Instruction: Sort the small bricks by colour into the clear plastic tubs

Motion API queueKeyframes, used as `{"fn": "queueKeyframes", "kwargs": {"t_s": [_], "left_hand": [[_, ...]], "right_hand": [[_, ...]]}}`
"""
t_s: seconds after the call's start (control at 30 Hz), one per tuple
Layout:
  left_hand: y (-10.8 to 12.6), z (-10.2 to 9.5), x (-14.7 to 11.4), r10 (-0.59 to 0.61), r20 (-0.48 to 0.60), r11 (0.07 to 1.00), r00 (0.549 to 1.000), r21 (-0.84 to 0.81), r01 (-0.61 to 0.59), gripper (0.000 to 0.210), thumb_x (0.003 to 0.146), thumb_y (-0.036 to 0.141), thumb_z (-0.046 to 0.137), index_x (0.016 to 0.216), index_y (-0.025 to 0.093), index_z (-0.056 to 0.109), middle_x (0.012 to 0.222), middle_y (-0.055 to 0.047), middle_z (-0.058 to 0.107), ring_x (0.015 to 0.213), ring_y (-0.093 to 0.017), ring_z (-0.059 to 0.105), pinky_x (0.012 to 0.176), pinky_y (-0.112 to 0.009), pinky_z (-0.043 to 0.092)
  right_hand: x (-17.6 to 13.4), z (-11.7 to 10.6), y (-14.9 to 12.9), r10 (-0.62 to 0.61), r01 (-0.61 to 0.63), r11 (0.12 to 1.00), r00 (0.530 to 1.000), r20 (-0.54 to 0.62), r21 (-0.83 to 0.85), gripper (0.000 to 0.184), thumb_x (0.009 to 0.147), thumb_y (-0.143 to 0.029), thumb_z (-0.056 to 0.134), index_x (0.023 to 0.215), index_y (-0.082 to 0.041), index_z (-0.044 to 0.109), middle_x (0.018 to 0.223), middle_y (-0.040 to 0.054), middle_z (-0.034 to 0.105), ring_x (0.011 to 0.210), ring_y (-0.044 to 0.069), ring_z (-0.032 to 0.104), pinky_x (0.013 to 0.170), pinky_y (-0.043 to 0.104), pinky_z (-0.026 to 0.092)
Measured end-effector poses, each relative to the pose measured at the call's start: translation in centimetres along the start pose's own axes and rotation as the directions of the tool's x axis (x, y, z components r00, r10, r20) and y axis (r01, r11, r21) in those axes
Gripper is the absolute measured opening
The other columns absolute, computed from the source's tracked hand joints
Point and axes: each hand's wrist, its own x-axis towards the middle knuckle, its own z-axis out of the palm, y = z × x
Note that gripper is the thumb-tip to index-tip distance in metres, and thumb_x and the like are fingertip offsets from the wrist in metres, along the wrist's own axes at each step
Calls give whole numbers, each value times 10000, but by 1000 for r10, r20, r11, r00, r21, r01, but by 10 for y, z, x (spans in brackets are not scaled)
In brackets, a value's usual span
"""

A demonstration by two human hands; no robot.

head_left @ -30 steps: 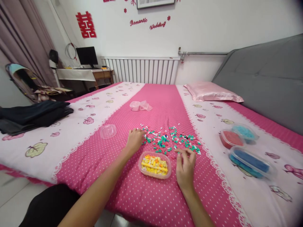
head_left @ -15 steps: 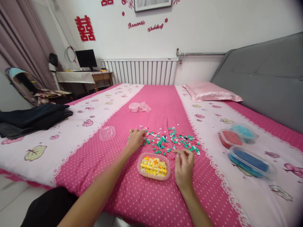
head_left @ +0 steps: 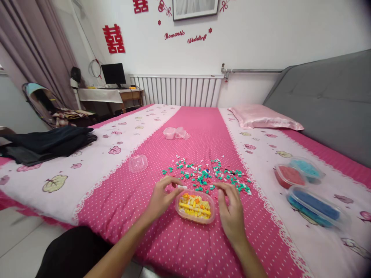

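Left hand [head_left: 160, 197]: grip unclear; right hand [head_left: 233, 213]: fingers parted. Yellow building bricks [head_left: 194, 209] occupy the plastic container [head_left: 192, 219]; mixed-colour bricks [head_left: 204, 178] remain scattered outside.

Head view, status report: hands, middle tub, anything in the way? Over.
Left hand left of tub, right hand right of it, grips unclear. Tub open, yellow and orange pieces inside. Loose pieces scattered beyond; no blockage seen.

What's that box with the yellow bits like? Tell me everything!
The box looks like see-through plastic, with rounded corners and no lid on. Yellow and orange pieces lie in it, with a long yellow bar across them. It sits open side up on the pink dotted bedspread, between the left hand and right hand; whether either touches it, I can't tell.
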Motion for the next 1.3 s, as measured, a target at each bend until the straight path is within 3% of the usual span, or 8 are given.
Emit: {"fn": "queueKeyframes", "kwargs": {"t_s": [0.13,0.27,0.4,0.57,0.93,1.1,1.2,1.3], "left_hand": [[15,13,-7,48,12,994,999,-99,-47,160,867,355,675,870,197,700,866,-34,696,844,-180,596,807,-317,458],[26,21,-13,53,29,989,998,-142,-49,181,875,381,666,869,203,703,860,-35,696,849,-184,598,821,-327,460],[28,26,-16,26,36,984,999,-175,-19,180,854,380,694,848,201,709,854,-34,706,836,-185,601,813,-331,462],[24,27,-17,15,34,986,999,-167,-9,177,844,388,714,835,213,736,837,-35,720,856,-198,611,824,-344,457],[16,10,-7,107,66,991,992,72,-111,154,870,400,710,854,255,761,877,-14,760,904,-216,602,887,-385,372],[12,8,-7,148,138,971,979,170,-170,159,903,387,680,865,250,748,885,-3,755,905,-203,593,906,-383,335],[8,5,-4,150,190,959,970,212,-190,122,898,368,691,924,262,745,948,1,758,953,-209,600,929,-388,324],[2,-2,0,88,157,964,984,237,-124,146,931,334,634,1007,252,729,1020,-22,754,988,-218,609,943,-400,344]], "right_hand": [[-2,-2,-41,-100,104,995,978,181,-9,199,974,-338,562,1112,-277,691,1029,32,717,984,227,600,851,369,481],[-7,0,-56,-116,120,993,974,195,-8,158,953,-370,610,1014,-285,728,915,16,739,866,222,615,759,342,494],[-9,1,-53,-65,67,998,987,145,-13,143,937,-376,635,910,-272,730,872,13,736,845,221,626,760,340,499],[-9,2,-52,-9,8,1000,987,161,3,168,929,-389,636,896,-262,741,866,34,720,844,228,635,753,345,514],[-3,-1,-45,-49,57,998,985,163,-42,55,892,-286,668,886,-261,717,831,-2,707,840,223,601,757,336,461],[-6,1,-42,-58,73,995,977,206,-65,43,885,-257,666,898,-271,705,847,-17,718,861,234,583,785,356,419],[-5,2,-36,-76,106,984,977,201,-142,35,882,-265,664,889,-272,698,845,-18,722,856,243,578,800,376,390],[-5,2,-24,-113,154,948,981,158,-279,76,899,-310,638,870,-273,699,843,-1,720,844,259,573,813,406,356]]}}
